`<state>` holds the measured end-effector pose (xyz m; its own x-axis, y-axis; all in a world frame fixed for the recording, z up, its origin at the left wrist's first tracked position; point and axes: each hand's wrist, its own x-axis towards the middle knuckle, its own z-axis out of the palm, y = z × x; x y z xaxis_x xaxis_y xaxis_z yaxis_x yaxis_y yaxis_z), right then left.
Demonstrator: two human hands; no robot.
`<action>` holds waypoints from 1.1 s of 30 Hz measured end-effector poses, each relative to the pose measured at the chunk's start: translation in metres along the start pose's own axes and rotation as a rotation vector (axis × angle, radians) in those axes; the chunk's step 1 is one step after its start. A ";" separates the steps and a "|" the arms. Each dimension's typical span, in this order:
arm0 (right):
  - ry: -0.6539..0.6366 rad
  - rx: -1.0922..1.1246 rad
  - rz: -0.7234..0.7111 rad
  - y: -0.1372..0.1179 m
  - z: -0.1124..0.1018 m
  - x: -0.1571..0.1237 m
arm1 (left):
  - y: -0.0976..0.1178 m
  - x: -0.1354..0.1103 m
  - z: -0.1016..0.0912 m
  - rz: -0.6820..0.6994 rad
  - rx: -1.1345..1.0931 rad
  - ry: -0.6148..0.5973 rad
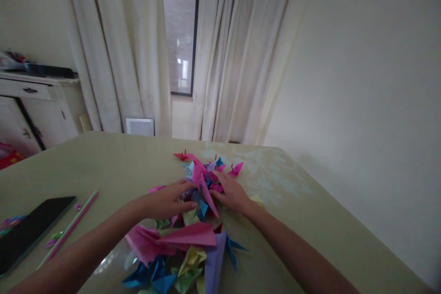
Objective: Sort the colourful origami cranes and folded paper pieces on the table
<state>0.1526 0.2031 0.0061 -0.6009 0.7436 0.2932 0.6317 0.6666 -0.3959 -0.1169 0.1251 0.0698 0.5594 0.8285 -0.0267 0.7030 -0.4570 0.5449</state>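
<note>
Folded paper pieces lie in a long, loose pile down the middle of the table, origami cranes among them. My left hand rests against the pile's left side, thumb and fingers apart. From the right, my right hand touches the same heap, its fingers spread. Between the hands stands a pink folded paper with blue and purple pieces around it. Closer to me are a large pink folded paper, a purple folded strip, a blue crane and yellow-green pieces. A red crane and a magenta crane sit at the far end.
On the left of the table lie a dark phone and a pink-and-green stick, with small coloured bits near them. White curtains hang beyond the far edge. A cabinet stands at left, a wall at right.
</note>
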 end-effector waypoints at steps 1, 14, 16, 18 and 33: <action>-0.019 0.034 -0.054 -0.002 -0.002 -0.002 | 0.005 -0.005 -0.001 -0.019 0.055 0.016; 0.019 0.219 0.038 0.002 -0.033 -0.079 | 0.009 -0.030 0.052 -0.112 0.213 -0.032; -0.011 0.275 0.030 -0.004 -0.025 -0.087 | 0.019 -0.028 0.055 -0.134 0.226 0.006; 0.001 0.313 0.009 -0.012 -0.019 -0.094 | 0.033 -0.033 0.057 -0.171 0.233 0.076; 0.005 0.166 0.038 -0.104 -0.086 -0.100 | 0.061 -0.051 0.098 -0.299 0.370 0.243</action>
<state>0.1890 0.0638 0.0930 -0.5753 0.7687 0.2795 0.5639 0.6203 -0.5453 -0.0594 0.0237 0.0221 0.2239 0.9711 0.0831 0.9486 -0.2367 0.2101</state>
